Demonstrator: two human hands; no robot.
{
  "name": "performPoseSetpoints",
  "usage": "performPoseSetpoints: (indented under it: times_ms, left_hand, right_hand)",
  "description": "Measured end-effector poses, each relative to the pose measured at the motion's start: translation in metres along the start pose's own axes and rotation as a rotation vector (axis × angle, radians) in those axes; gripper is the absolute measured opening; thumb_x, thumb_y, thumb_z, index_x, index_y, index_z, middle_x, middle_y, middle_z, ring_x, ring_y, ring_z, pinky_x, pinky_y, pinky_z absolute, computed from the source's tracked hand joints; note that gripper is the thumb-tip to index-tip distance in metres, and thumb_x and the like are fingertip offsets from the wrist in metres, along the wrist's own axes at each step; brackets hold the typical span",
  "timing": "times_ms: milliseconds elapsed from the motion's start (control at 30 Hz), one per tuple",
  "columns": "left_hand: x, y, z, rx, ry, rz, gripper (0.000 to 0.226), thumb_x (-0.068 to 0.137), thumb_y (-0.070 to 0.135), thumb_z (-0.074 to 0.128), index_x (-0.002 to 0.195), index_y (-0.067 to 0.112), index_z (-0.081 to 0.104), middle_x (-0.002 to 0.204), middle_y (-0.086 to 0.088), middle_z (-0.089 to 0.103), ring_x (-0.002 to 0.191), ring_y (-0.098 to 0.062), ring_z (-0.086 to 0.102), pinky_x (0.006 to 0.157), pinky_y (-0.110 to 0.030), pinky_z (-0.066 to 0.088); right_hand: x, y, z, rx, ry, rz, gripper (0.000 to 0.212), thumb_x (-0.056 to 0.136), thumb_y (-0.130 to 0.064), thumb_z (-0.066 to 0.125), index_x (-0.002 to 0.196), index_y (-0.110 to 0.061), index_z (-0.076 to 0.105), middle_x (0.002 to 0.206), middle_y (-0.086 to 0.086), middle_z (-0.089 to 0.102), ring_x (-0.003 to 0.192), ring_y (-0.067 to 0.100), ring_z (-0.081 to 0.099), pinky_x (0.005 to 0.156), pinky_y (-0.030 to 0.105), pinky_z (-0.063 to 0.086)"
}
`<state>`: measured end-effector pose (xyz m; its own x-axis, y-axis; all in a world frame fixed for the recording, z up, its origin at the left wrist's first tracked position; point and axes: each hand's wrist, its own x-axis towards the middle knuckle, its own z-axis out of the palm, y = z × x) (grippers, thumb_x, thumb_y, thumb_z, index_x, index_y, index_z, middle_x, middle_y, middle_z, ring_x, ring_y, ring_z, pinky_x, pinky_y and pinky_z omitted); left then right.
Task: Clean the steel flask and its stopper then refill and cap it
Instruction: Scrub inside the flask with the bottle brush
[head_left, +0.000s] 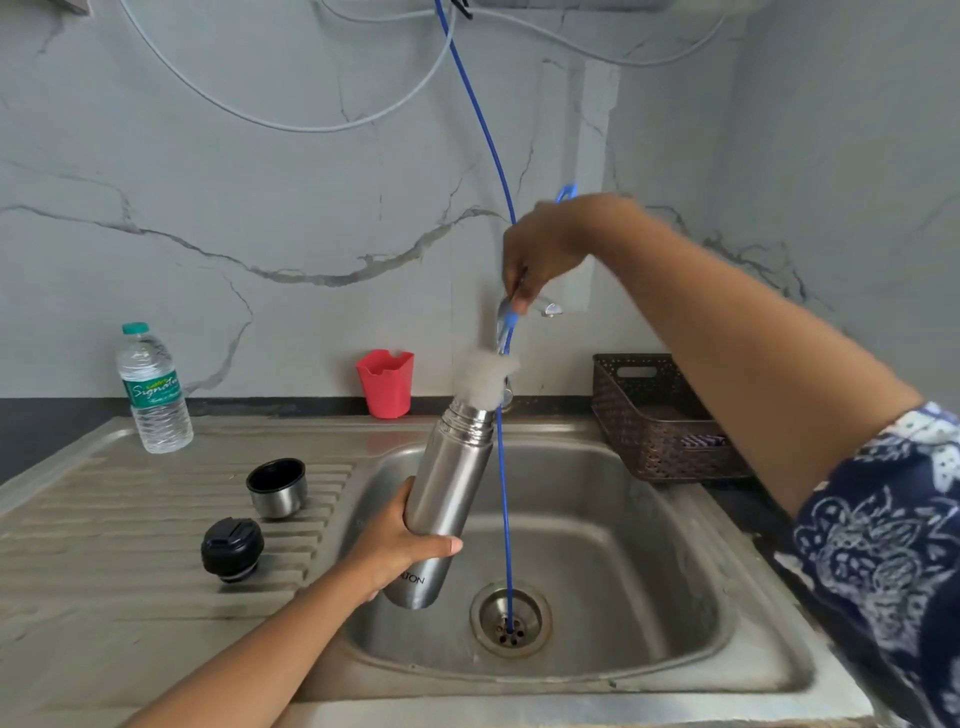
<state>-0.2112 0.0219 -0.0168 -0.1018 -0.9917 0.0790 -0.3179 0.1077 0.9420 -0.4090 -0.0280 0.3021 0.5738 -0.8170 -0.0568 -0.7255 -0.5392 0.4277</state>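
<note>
Head view: flask (453, 480) leans, mouth up-right

Stopper (231, 549) and cup (277, 487) on drainboard (104, 545), left of sink (649, 519).

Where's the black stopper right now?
In the head view, the black stopper sits on the drainboard, left of the basin, in front of the steel cap.

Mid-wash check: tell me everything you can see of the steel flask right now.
The flask is a tall, slim cylinder of brushed steel with a ridged threaded neck and dark lettering near its base, partly hidden. It is uncapped, mouth up, tilted over the sink. The left hand grips its lower body. White frothing water from the tap spills at its mouth.
</note>
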Motion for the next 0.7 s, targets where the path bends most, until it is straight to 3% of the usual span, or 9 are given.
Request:
performPoseSetpoints:
  times_ms: [267, 367, 533, 700]
  left_hand:
    - [-0.001, 0.001, 0.003, -0.005, -0.001, 0.003, 0.080, 0.043, 0.044, 0.085, 0.115, 0.044, 0.049, 0.107, 0.008, 0.068, 0.097, -0.006, 0.066, 0.087, -0.032, 0.052]
    - [-0.002, -0.005, -0.002, 0.010, 0.020, -0.029, 0.077, 0.043, 0.041, 0.085, 0.111, 0.046, 0.049, 0.106, 0.009, 0.068, 0.097, -0.008, 0.066, 0.086, -0.032, 0.052]
    - [-0.002, -0.007, -0.002, 0.016, 0.017, -0.045, 0.077, 0.044, 0.036, 0.086, 0.111, 0.045, 0.049, 0.107, 0.007, 0.068, 0.097, -0.010, 0.066, 0.086, -0.032, 0.053]
    - [-0.003, -0.004, 0.000, 0.043, 0.003, -0.041, 0.081, 0.045, 0.038, 0.087, 0.116, 0.043, 0.047, 0.108, 0.008, 0.067, 0.097, -0.010, 0.065, 0.085, -0.031, 0.053]
  right_hand:
    - [-0.019, 0.036, -0.038, 0.077, 0.020, 0.131, 0.024, 0.088, -0.038, 0.063, 0.103, -0.022, 0.074, 0.105, -0.001, 0.068, 0.101, 0.015, 0.054, 0.084, 0.026, 0.031]
    - [-0.006, 0.028, -0.023, 0.063, 0.025, 0.109, 0.027, 0.088, -0.039, 0.062, 0.106, -0.022, 0.073, 0.106, -0.002, 0.067, 0.095, 0.013, 0.051, 0.084, 0.027, 0.031]
    - [0.017, -0.002, 0.008, -0.075, 0.052, 0.069, 0.027, 0.083, -0.050, 0.066, 0.103, -0.033, 0.071, 0.086, -0.015, 0.059, 0.091, 0.014, 0.048, 0.087, 0.030, 0.030]
    - [0.033, -0.042, 0.060, -0.077, -0.053, -0.082, 0.028, 0.085, -0.049, 0.063, 0.107, -0.033, 0.070, 0.089, -0.016, 0.062, 0.091, 0.012, 0.054, 0.092, 0.033, 0.027]
